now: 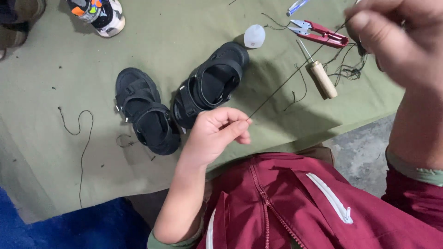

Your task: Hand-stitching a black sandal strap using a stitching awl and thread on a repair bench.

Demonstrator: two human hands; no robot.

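Fingertips of the left hand [217, 133] pinch one end of a thin dark thread [295, 74], thumb pressed against forefinger, the other fingers curled in. From that pinch the thread runs taut toward two o'clock, straight up to the right hand [401, 41], which is raised close to the camera and blurred; its fingers look closed on the thread's far end, though the blur leaves the exact grip uncertain. So the thread's long axis lies on a diagonal from lower left to upper right, spanning the gap between the two hands, with each hand at one end of it.

Just at ten o'clock from the left hand lie two black sandals [184, 101], side by side and touching, on an olive green cloth [55, 83]. Under the stretched thread, toward one o'clock, lies an awl with a wooden handle [320, 76], and beyond it red thread snips [318, 32] beside a tangle of loose thread. A small translucent white cap [254, 36] sits at twelve o'clock, near the toe of the right-hand sandal. A loose curl of thread [80, 138] lies well apart at nine o'clock. A maroon zipped jacket [300, 203] fills the foreground at six o'clock.
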